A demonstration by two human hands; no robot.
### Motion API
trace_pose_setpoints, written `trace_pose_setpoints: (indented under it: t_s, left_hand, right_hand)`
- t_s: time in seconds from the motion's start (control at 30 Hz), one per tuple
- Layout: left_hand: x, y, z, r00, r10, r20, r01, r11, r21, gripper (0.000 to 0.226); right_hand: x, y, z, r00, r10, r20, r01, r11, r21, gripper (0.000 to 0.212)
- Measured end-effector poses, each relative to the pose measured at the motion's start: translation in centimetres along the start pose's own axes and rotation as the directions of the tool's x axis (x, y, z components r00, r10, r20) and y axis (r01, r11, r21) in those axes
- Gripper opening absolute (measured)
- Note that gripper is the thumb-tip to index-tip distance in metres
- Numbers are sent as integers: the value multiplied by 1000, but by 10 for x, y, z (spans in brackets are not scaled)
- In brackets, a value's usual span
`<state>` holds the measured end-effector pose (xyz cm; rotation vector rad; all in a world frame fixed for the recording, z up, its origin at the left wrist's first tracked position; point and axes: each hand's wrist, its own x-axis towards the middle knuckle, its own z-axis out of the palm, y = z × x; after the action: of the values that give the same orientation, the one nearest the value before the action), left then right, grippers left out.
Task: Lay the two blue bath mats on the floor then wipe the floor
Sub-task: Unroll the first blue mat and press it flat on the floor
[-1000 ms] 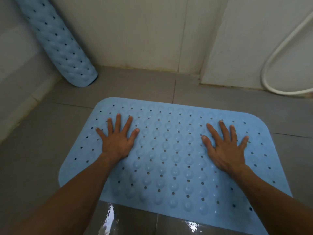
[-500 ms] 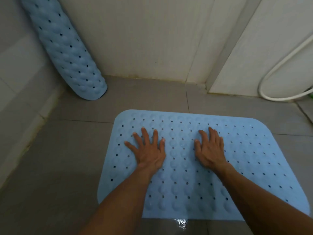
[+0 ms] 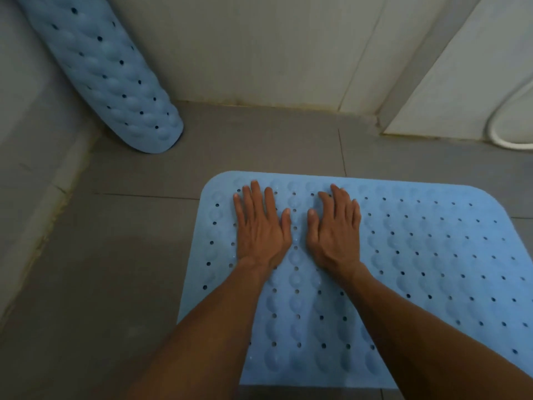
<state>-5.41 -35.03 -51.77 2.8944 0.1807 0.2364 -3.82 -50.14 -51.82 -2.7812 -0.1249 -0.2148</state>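
Note:
One blue bath mat (image 3: 418, 269), dotted with holes and bumps, lies flat on the grey tiled floor (image 3: 101, 269). My left hand (image 3: 261, 226) and my right hand (image 3: 334, 229) rest palm down side by side on its far left part, fingers extended, holding nothing. A second blue bath mat (image 3: 115, 79) is rolled up and leans in the far left corner against the wall, its lower end on the floor.
White tiled walls (image 3: 259, 53) close the space at the back and a grey wall runs along the left. A white hose (image 3: 501, 140) loops against the wall at the far right. Bare floor lies left of the flat mat.
My hands have slid from wide apart to close together and toward the mat's far left part. The view has shifted left, bringing the rolled mat closer.

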Motion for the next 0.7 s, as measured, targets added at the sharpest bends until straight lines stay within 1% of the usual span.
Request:
trace_pose_setpoints:
  t_s: [0.2, 0.3, 0.37, 0.47, 0.57, 0.7]
  left_hand:
    - [3, -1, 0, 998, -53, 25, 52, 998, 40, 72]
    - [4, 1, -4, 996, -68, 64, 65, 997, 42, 73]
    - [6, 3, -7, 998, -51, 49, 48, 998, 50, 73]
    - [8, 1, -2, 997, -39, 70, 34, 997, 64, 74]
    - [11, 5, -7, 992, -65, 112, 57, 996, 74, 74]
    - [12, 3, -5, 988, -63, 143, 54, 996, 69, 74]
  right_hand:
    - [5, -4, -1, 998, 39, 45, -38, 998, -41, 63]
    - [6, -6, -5, 997, 60, 53, -59, 998, -20, 63]
    - [9, -9, -10, 995, 79, 57, -78, 997, -18, 62]
    - [10, -6, -5, 993, 81, 85, -77, 996, -50, 60]
    - [13, -9, -6, 987, 102, 121, -94, 993, -73, 59]
    - [14, -8, -5, 985, 102, 141, -92, 993, -77, 59]
